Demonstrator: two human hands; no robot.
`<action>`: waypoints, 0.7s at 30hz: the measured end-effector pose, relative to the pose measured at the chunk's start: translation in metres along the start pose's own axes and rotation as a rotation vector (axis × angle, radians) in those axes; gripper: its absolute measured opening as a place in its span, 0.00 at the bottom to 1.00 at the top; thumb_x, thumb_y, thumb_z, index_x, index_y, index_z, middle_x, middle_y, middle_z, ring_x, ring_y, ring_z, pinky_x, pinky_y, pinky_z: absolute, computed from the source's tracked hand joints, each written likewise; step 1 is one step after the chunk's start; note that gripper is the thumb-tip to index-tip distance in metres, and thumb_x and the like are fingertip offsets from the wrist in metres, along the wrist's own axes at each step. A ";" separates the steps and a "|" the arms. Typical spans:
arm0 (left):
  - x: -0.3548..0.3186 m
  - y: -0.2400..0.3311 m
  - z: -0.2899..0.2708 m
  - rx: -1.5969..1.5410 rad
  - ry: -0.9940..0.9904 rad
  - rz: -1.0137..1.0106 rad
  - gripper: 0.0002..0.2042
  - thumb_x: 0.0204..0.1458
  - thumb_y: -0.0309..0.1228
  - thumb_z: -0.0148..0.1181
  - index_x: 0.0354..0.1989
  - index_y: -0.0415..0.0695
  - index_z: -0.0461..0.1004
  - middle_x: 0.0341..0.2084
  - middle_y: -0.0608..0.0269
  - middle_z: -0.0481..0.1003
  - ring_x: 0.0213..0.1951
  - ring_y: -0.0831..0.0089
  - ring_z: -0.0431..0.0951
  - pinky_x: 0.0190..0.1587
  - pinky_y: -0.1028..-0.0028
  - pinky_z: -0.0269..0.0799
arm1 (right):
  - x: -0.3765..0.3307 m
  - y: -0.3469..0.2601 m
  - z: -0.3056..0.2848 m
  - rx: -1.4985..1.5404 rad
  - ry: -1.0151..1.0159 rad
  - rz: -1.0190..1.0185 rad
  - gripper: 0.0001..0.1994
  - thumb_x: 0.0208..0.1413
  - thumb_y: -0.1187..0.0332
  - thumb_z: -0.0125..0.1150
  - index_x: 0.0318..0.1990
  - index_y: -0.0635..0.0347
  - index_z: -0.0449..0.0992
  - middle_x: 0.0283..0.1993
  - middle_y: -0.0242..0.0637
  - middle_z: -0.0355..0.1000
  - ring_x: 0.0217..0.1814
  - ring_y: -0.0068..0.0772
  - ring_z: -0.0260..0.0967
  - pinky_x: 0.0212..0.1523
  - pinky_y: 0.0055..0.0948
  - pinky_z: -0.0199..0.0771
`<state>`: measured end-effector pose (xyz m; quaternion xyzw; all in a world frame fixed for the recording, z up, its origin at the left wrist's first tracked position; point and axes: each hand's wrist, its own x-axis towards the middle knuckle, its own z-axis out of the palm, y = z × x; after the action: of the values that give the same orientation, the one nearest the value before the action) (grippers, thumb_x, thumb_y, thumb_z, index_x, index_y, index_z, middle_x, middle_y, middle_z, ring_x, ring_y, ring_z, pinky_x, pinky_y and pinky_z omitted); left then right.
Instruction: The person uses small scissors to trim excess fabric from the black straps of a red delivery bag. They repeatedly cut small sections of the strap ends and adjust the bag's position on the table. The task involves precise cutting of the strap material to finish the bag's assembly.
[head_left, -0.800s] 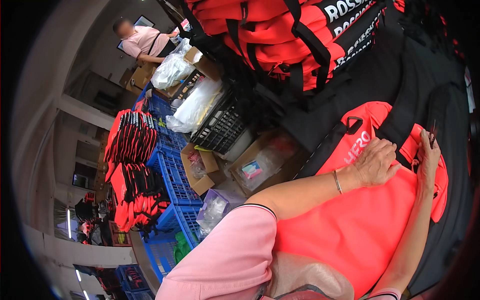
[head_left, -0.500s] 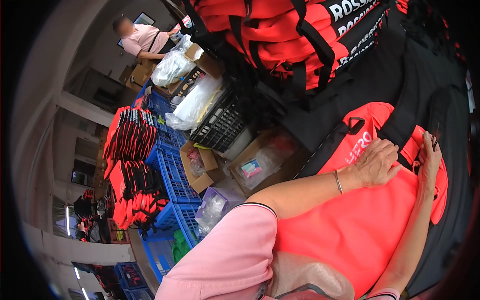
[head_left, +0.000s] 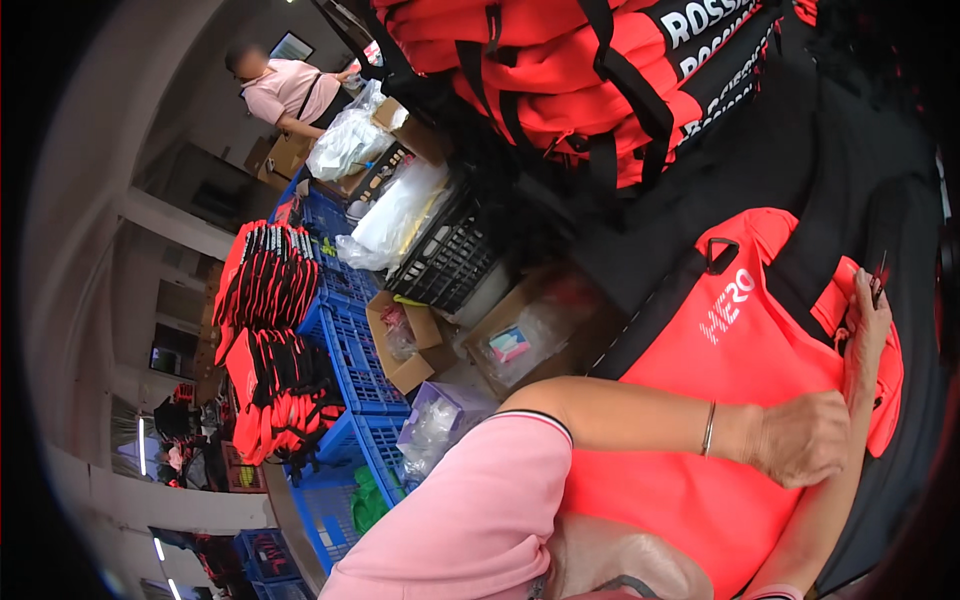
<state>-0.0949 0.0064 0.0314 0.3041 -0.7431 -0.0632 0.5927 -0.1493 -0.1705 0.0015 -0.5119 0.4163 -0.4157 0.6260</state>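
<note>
A bright red-orange bag with black trim, white printing and a black ring lies spread out in front of me. My left hand, a bracelet on its wrist, is above the lower part of the bag, against my right forearm. Its fingers are curled closed, and whatever they may hold is hidden. Further right, my right hand is at the bag's right edge, by a black strap. A small dark pointed tool, which looks like thread snips, sticks up from its closed fingers.
Beyond the bag rises a stack of red and black bags. Folded red and black pieces lie on blue crates at left. A black crate and cardboard boxes stand between. A person works at the far left.
My left hand has moved down and right, off the printed area to beside my right forearm, uncovering the white printing. My right hand stays at the bag's edge with the snips.
</note>
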 end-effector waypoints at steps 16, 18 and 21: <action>-0.030 -0.043 -0.082 0.831 -0.163 -0.406 0.17 0.54 0.41 0.59 0.40 0.37 0.75 0.50 0.48 0.71 0.58 0.54 0.67 0.66 0.41 0.47 | 0.006 0.005 -0.005 0.051 -0.017 -0.018 0.10 0.59 0.60 0.65 0.37 0.53 0.74 0.23 0.19 0.62 0.16 0.06 0.47 0.16 0.15 0.45; -0.047 -0.047 -0.090 0.651 -0.171 -0.422 0.20 0.56 0.46 0.58 0.41 0.37 0.74 0.52 0.47 0.70 0.60 0.53 0.66 0.68 0.39 0.43 | 0.006 0.004 -0.004 0.049 -0.028 -0.028 0.09 0.60 0.60 0.64 0.36 0.52 0.73 0.23 0.19 0.62 0.16 0.07 0.47 0.15 0.15 0.45; -0.041 -0.043 -0.094 0.737 -0.182 -0.359 0.19 0.54 0.44 0.60 0.39 0.38 0.74 0.45 0.49 0.72 0.54 0.55 0.69 0.69 0.38 0.42 | 0.007 0.006 -0.003 0.039 -0.022 -0.047 0.09 0.61 0.60 0.63 0.33 0.50 0.71 0.24 0.19 0.63 0.15 0.07 0.47 0.13 0.15 0.45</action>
<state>0.0121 0.0183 0.0040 0.6135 -0.7006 0.0781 0.3560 -0.1492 -0.1772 -0.0052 -0.5137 0.3889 -0.4327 0.6306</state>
